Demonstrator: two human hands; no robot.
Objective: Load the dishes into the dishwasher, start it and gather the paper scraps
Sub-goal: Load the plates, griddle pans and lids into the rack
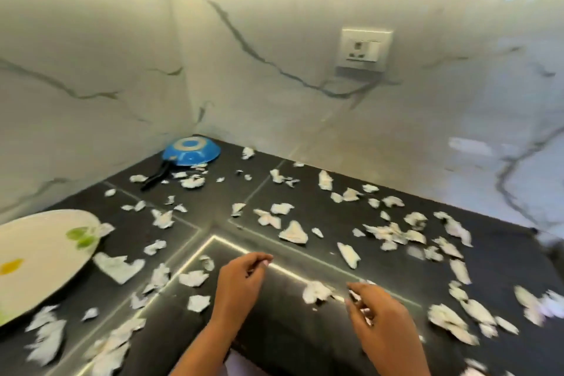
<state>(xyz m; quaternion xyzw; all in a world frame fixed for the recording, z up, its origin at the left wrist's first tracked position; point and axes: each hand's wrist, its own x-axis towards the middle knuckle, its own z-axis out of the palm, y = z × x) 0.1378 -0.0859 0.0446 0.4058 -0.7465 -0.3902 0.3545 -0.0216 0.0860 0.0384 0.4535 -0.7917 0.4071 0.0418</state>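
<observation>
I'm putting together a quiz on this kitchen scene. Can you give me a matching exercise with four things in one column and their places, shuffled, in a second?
Things
1. blue pan
2. white plate
3. wall socket
4. paper scraps

Places
A. scattered across the black counter
B. on the marbled wall, above the counter
C. upside down in the far corner of the counter
D. on the counter at the left of the view

Pairs: 1-C, 2-D, 3-B, 4-A
</observation>
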